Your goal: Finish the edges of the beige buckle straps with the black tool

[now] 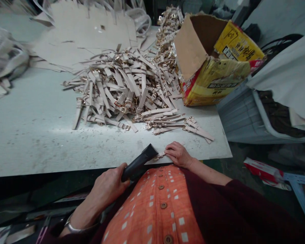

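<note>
Buckled strap (161, 155) — pinched by the right hand (178, 154) near the front edge of the table (48, 145) — lies just beside the black tool (139, 162) gripped by the left hand (109, 183).

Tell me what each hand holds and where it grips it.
The right hand pinches a pale strap, the exact spot partly hidden; the left hand grips a black tool by the end away from the strap.
</note>
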{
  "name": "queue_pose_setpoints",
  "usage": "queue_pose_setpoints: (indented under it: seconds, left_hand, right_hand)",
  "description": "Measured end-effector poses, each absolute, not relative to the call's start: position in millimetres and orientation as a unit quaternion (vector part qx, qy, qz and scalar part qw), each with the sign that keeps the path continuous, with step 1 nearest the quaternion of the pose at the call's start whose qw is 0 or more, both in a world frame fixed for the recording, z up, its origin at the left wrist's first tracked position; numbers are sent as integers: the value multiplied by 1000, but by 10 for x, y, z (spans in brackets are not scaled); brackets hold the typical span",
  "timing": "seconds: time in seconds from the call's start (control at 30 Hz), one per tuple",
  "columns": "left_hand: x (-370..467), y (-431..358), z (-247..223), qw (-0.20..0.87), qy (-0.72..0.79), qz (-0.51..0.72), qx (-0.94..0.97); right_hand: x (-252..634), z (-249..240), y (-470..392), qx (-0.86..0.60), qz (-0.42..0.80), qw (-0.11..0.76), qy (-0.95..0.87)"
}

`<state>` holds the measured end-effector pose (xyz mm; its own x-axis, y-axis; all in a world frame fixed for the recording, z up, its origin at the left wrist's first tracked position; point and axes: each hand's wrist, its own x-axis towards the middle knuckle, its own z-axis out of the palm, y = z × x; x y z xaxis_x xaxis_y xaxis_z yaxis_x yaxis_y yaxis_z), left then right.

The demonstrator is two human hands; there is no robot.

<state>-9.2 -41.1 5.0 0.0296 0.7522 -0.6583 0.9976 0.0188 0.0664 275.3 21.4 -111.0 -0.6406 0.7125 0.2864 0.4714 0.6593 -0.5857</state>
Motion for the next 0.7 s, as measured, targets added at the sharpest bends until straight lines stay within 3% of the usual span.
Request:
queue_pose_setpoints:
  seconds: [0.27, 0.47, 0.7]
  left_hand:
    - [112, -428, 44, 279, 633, -230, 685]
    - [304, -288, -23, 298, 641, -166, 687]
    - [69, -390, -48, 285, 687, -159, 649]
  right_hand:
    - [2773, -1109, 263, -330, 279, 285, -856]
    - [2744, -1040, 359, -350, 299, 234, -856]
    - [2900, -860, 428, -402, 226, 243, -853]
